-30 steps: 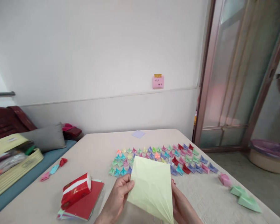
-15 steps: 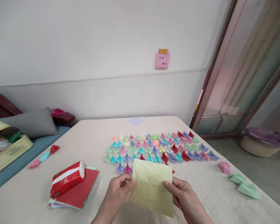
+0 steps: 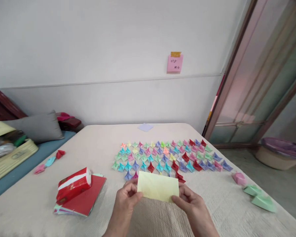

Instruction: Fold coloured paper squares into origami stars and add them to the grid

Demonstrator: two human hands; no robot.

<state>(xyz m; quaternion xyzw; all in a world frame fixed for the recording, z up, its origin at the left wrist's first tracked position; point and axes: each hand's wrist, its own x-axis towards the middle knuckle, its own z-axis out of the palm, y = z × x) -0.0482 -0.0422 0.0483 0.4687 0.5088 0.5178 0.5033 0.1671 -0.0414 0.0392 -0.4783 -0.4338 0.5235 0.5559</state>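
Observation:
A pale yellow sheet of paper (image 3: pixel 158 186), doubled over into a wide rectangle, is held up between both hands above the table. My left hand (image 3: pixel 127 199) pinches its lower left corner, thumb in front and fingers behind. At the lower right corner my right hand (image 3: pixel 189 201) grips it the same way. Just beyond the paper, rows of small folded paper boats (image 3: pixel 159 158) in many colours cover the table; the nearest row is partly hidden by the sheet and my fingers.
A red packet (image 3: pixel 74 186) lies on a stack of coloured paper (image 3: pixel 93 194) at left. Larger folded pieces, one pink (image 3: pixel 239 178) and green ones (image 3: pixel 263 202), sit near the right edge. A lilac sheet (image 3: pixel 145 127) rests at the back. A pink note (image 3: pixel 175 64) is taped to the wall.
The yellow paper was a nearly square sheet with a crease; now it is folded over into a rectangle. Both hands hold its lower corners. The view has shifted slightly.

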